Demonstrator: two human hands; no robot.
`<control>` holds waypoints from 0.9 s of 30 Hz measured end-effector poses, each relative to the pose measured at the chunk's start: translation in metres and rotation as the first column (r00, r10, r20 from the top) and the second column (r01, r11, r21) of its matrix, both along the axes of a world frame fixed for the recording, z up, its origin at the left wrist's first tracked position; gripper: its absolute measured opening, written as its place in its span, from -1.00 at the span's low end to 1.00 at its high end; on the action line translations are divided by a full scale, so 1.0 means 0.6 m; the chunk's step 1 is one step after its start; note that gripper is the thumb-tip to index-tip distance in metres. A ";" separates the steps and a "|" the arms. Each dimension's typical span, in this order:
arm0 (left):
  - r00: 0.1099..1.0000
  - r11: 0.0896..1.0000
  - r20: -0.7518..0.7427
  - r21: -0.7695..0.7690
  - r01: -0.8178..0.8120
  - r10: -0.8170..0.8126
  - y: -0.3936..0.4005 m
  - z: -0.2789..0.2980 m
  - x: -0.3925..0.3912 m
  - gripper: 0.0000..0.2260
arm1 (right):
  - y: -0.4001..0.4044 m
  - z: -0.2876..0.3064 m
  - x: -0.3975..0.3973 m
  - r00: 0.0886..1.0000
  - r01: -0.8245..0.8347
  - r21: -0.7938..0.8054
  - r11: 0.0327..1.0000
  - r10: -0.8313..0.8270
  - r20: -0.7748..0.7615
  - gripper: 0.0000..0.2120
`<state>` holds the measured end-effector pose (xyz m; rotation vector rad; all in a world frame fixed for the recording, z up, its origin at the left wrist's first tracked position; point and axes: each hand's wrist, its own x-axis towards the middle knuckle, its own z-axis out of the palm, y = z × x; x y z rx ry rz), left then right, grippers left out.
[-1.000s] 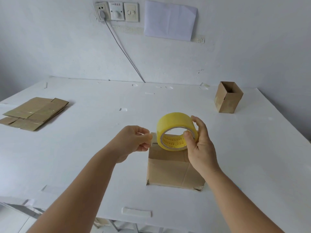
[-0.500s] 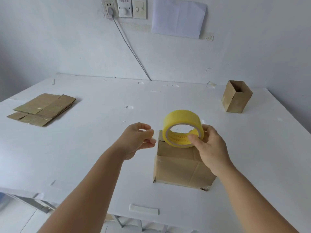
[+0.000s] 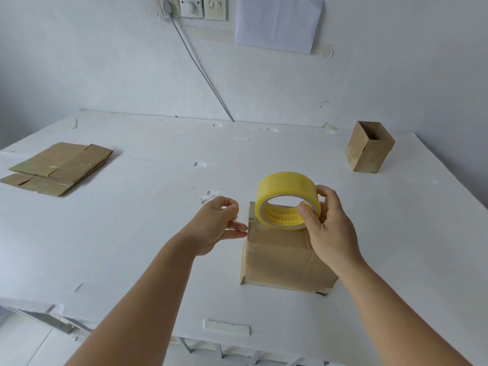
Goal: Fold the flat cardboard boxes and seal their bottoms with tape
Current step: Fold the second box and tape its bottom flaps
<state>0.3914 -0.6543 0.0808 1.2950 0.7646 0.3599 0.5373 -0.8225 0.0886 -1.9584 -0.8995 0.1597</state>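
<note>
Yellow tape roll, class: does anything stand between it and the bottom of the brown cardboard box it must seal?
Nothing visible does. The yellow tape roll, in the right hand, sits just above the brown cardboard box. The left hand is off to the side.
</note>
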 end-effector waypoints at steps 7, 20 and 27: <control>0.998 0.999 -0.055 0.038 0.026 -0.024 0.001 -0.024 0.004 -0.95 | 0.005 -0.009 0.004 1.000 0.009 -0.025 1.000 -0.009 0.008 -0.46; 0.946 0.994 -0.319 0.079 0.078 -0.049 -0.008 -0.062 0.007 -0.74 | 0.005 -0.002 0.005 1.000 -0.015 -0.047 0.999 0.016 0.015 -0.43; 0.999 0.916 0.030 0.401 0.012 -0.026 -0.051 -0.042 0.005 -0.77 | 0.009 -0.005 0.004 1.000 0.011 -0.072 0.997 -0.009 0.027 -0.46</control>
